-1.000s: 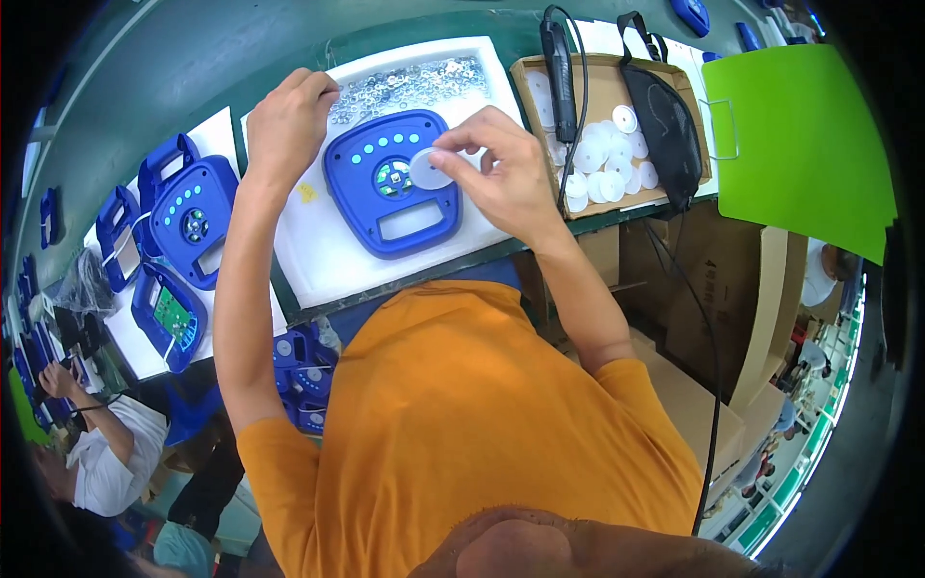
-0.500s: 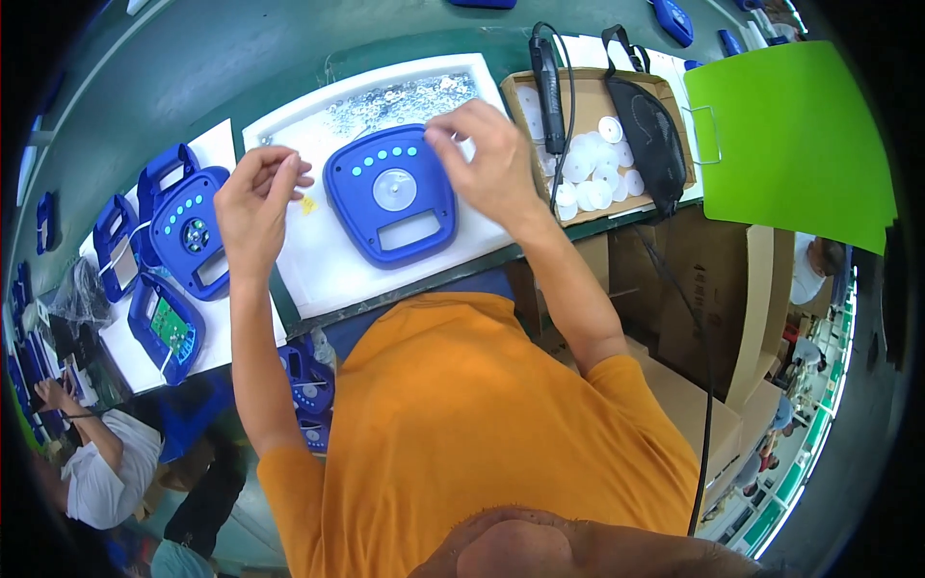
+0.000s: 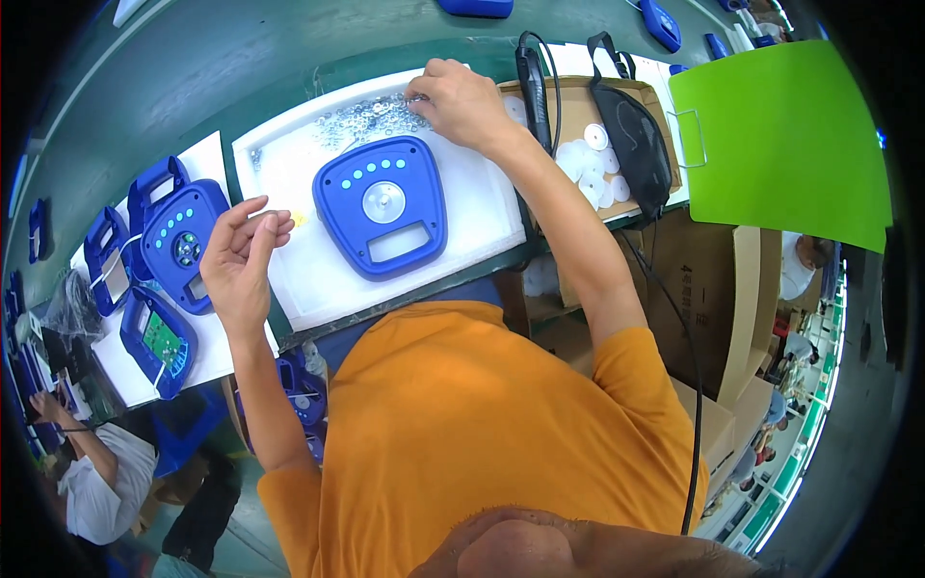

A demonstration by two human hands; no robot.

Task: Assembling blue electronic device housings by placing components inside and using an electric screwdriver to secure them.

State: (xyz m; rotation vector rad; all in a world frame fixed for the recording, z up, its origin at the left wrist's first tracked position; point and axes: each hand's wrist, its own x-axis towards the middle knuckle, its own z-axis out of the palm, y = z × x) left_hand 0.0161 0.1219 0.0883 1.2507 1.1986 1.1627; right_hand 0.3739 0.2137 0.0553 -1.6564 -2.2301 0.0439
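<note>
A blue plastic housing [image 3: 381, 241] with a row of light-coloured round dots, a clear disc in its middle and a rectangular opening lies on a white foam tray [image 3: 299, 279]. My right hand [image 3: 462, 106] is at the tray's far side, its fingers bent down into a heap of small shiny metal parts [image 3: 361, 122] that look like washers. The fingertips are partly hidden, so what they pinch does not show. Left of the housing, my left hand [image 3: 241, 260] hovers over the tray's edge, fingers loosely curled and apart, holding nothing visible.
More blue housings [image 3: 173, 246] lie at left, one with a green circuit board [image 3: 164, 339]. At right, a cardboard tray [image 3: 568, 91] holds white discs [image 3: 593, 173], a corded black electric screwdriver [image 3: 533, 91] and a black pouch [image 3: 631, 135]. A green board [image 3: 780, 144] stands beyond; a co-worker [image 3: 111, 472] is at lower left.
My right hand has moved from the housing's upper right corner away to the metal parts. My left hand has dropped slightly nearer to me. The housing lies alone, with neither hand on it.
</note>
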